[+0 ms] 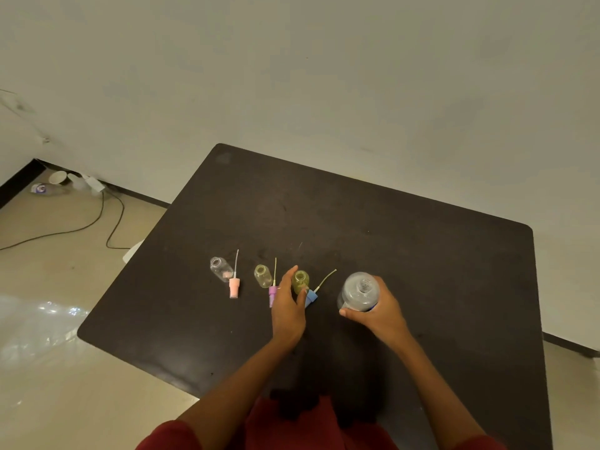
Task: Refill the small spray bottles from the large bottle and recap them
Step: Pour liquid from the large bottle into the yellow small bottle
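1. Three small spray bottles stand uncapped in a row on the dark tabletop (422,271): a clear small bottle (220,269) on the left, a pale yellow-green bottle (263,276) in the middle, and a deeper yellow-green bottle (300,281) on the right.
2. Each spray cap lies just beside its bottle with the dip tube pointing away from us: the pink spray cap (234,287), the purple spray cap (272,294) and the blue spray cap (311,297).
3. Our left hand (288,306) curls around the deeper yellow-green bottle, thumb on its right side and fingers on its left; we judge it a light steadying grip near the base.
4. Our right hand (378,308) wraps the large bottle (360,292), which stands open on the tabletop to the right of the row, well apart from the clear small bottle.
5. We expect the small bottles to be light, thin plastic and easy to tip, so we would hold each one low on the body while pouring, leaving the narrow neck free.
6. Clear liquid seems to fill part of the large bottle, so it should be the heaviest piece; its wall may flex and slip if wet, so a full wrap around the middle suits it.
7. We would lift the caps by their coloured collars, since the thin dip tubes look bendy.
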Demonstrator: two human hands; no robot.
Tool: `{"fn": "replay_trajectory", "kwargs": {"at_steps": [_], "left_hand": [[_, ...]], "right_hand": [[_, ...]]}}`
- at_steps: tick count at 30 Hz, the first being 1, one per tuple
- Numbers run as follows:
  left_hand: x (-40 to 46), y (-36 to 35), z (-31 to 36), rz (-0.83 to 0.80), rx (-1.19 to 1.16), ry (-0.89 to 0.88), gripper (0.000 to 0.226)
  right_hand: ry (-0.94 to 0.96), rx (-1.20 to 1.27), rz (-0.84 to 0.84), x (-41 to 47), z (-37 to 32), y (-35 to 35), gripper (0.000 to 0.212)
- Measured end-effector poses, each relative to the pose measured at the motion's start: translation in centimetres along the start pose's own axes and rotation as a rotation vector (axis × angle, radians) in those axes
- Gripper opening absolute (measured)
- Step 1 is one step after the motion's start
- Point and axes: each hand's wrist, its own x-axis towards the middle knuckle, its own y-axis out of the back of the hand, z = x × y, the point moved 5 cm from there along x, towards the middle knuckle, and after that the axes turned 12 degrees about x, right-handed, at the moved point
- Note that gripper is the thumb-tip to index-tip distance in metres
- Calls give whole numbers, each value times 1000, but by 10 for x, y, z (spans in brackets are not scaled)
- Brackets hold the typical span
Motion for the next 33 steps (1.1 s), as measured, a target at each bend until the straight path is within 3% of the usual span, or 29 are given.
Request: {"fn": "replay_trajectory", "kwargs": {"at_steps": [17,23,33], "left_hand": [[-17,36,23,64,-87,-192,39],[-33,70,59,-3,-212,-323,37],[-67,138,125,-18,-373,-506,35]], "right_hand": [[163,65,249,-27,-51,10,58],[279,118,314,-35,-95,11,62],[543,-77,322,-58,-202,7,56]]}}
